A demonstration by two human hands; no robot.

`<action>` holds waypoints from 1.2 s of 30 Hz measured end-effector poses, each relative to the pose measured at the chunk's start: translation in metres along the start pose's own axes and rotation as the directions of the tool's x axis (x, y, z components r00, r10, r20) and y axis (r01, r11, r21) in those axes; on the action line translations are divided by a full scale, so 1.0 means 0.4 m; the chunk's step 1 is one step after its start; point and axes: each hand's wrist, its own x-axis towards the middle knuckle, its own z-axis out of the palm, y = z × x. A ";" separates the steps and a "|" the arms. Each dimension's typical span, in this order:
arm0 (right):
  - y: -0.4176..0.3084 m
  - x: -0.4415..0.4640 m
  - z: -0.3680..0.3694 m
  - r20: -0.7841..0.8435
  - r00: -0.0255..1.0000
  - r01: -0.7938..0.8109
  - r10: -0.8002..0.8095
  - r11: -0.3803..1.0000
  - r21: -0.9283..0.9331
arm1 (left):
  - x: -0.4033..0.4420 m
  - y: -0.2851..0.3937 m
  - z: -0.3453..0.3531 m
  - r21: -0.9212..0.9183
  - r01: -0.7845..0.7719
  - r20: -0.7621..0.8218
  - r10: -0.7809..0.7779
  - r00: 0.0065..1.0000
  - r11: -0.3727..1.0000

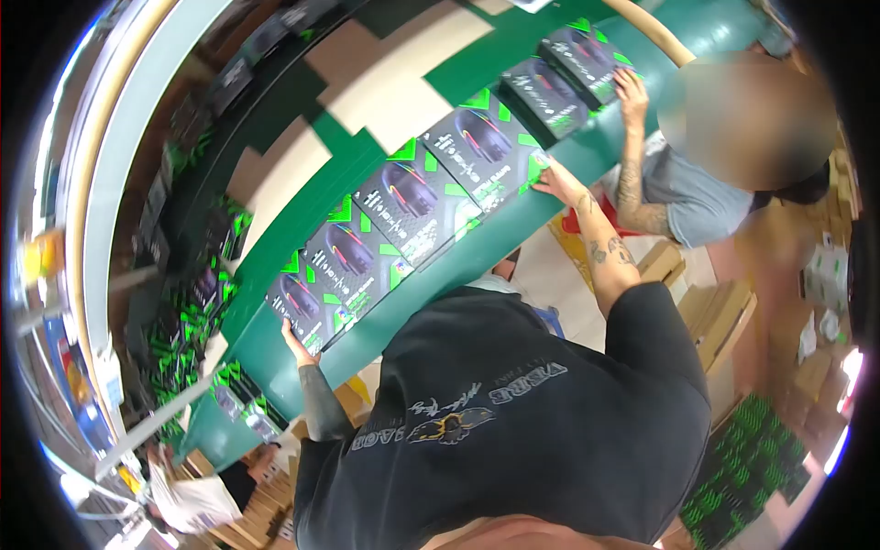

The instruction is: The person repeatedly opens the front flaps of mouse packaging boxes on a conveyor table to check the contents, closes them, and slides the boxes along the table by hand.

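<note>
Several black and green printed boxes [403, 206] stand side by side in a slanting row on the green table [367, 344]. At the row's lower left end my left hand [295, 345] presses against the outermost box [298, 307], its fingers partly hidden by the box. My right hand [557, 180] grips the upper right end, at the near corner of the box [477, 147] there. Between them, both hands hold the row from its two ends. The box faces show a mouse picture.
At the right a co-worker in a grey shirt [710, 197] has a hand [631, 96] on another box [587, 64], beside a further box [547, 99]. Cardboard pieces [403, 69] lie beyond the row. More boxes [243, 399] are at the lower left, near another person [197, 495].
</note>
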 end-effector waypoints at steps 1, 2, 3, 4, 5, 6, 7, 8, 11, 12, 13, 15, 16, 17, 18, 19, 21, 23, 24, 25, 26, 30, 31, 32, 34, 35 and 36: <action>-0.005 0.013 -0.004 0.044 0.999 0.008 -0.008 1.000 0.003 | -0.012 0.000 0.016 0.000 -0.012 -0.029 0.012 1.000 1.000; -0.008 0.031 -0.012 0.073 0.997 -0.032 0.032 0.999 -0.006 | -0.028 0.004 0.031 0.004 0.000 -0.074 0.000 0.997 1.000; -0.010 0.054 -0.020 0.095 0.994 -0.058 0.062 0.998 -0.036 | -0.049 0.006 0.036 0.005 0.013 -0.124 -0.012 0.992 1.000; -0.014 0.059 -0.028 0.104 0.990 -0.093 0.099 0.994 -0.062 | -0.069 0.014 0.042 0.010 0.041 -0.171 -0.039 0.984 0.999; -0.026 0.060 -0.026 0.111 0.984 -0.130 0.139 0.987 -0.090 | -0.083 0.021 0.043 0.044 0.036 -0.236 -0.025 0.971 0.998; -0.045 0.064 -0.027 0.078 0.976 -0.191 0.204 0.971 -0.146 | -0.097 0.031 0.042 0.043 0.041 -0.252 -0.029 0.967 0.998; -0.045 0.092 -0.042 0.075 0.967 -0.225 0.245 0.952 -0.207 | -0.101 0.033 0.043 0.040 0.043 -0.260 -0.031 0.965 0.998; -0.038 0.117 -0.072 0.064 0.958 -0.254 0.281 0.928 -0.273 | -0.113 0.043 0.073 -0.006 0.066 -0.275 -0.065 0.959 0.998; -0.068 0.160 -0.093 -0.001 0.989 -0.137 0.151 0.893 -0.429 | -0.112 0.051 0.100 -0.037 0.082 -0.232 -0.089 0.969 0.996; -0.094 0.142 -0.057 -0.052 0.998 -0.056 0.035 0.868 -0.494 | -0.109 0.049 0.085 -0.030 0.066 -0.264 -0.072 0.962 0.997; -0.142 0.118 -0.010 -0.092 0.991 0.027 -0.094 0.828 -0.559 | -0.097 0.042 0.070 -0.024 0.048 -0.289 -0.053 0.956 0.999; -0.213 0.082 0.089 -0.031 0.964 0.196 -0.266 0.781 -0.593 | -0.070 0.031 0.022 0.263 -0.062 -0.330 0.150 0.932 0.963; -0.231 0.062 0.126 0.108 0.915 0.326 -0.389 0.552 -0.767 | -0.079 0.042 0.026 0.515 -0.102 -0.351 0.318 0.881 0.851; -0.247 0.038 0.163 0.278 0.841 0.432 -0.464 0.268 -0.861 | -0.101 0.057 0.043 0.730 -0.107 -0.324 0.480 0.815 0.675; -0.268 0.004 0.212 0.295 0.872 0.374 -0.391 0.144 -0.916 | -0.121 0.075 0.078 0.890 -0.073 -0.251 0.619 0.744 0.449; -0.289 -0.040 0.263 0.298 0.898 0.317 -0.323 0.007 -0.948 | -0.136 0.098 0.129 0.981 -0.011 -0.136 0.728 0.672 0.194; -0.299 -0.075 0.283 0.314 0.914 0.281 -0.256 -0.158 -0.947 | -0.180 0.138 0.306 0.955 -0.054 0.269 0.770 0.579 -0.292; -0.282 -0.072 0.254 0.373 0.894 0.328 -0.249 -0.203 -0.923 | -0.206 0.109 0.524 0.890 -0.422 0.440 0.573 0.692 -0.174; -0.268 -0.068 0.246 0.393 0.866 0.349 -0.308 -0.190 -0.918 | -0.234 0.076 0.633 0.826 -0.489 0.561 0.480 0.674 -0.279; -0.264 -0.061 0.236 0.405 0.859 0.359 -0.313 -0.195 -0.913 | -0.230 0.014 0.704 0.789 -0.522 0.613 0.364 0.701 -0.323; -0.262 -0.054 0.226 0.413 0.852 0.365 -0.322 -0.201 -0.909 | -0.210 -0.059 0.749 0.750 -0.570 0.659 0.307 0.686 -0.336; -0.254 -0.008 0.129 0.459 0.780 0.457 -0.425 -0.114 -0.882 | -0.163 -0.166 0.862 0.774 -0.477 0.618 0.332 0.712 -0.417; -0.252 0.005 0.115 0.448 0.765 0.491 -0.463 -0.032 -0.871 | -0.165 -0.160 0.859 0.770 -0.467 0.617 0.322 0.718 -0.435; -0.288 -0.013 0.141 0.093 0.954 0.178 -0.286 0.288 -0.941 | -0.166 -0.155 0.861 0.766 -0.454 0.614 0.311 0.725 -0.455; -0.239 0.037 0.086 0.145 0.651 0.539 -0.745 0.320 -0.779 | -0.173 -0.149 0.860 0.756 -0.456 0.612 0.258 0.748 -0.469; -0.246 0.038 0.077 0.086 0.714 0.520 -0.695 0.444 -0.730 | -0.175 -0.143 0.864 0.750 -0.457 0.611 0.234 0.757 -0.479; -0.251 0.040 0.073 0.116 0.686 0.527 -0.719 0.379 -0.761 | -0.181 -0.140 0.869 0.693 -0.458 0.670 0.261 0.695 -0.557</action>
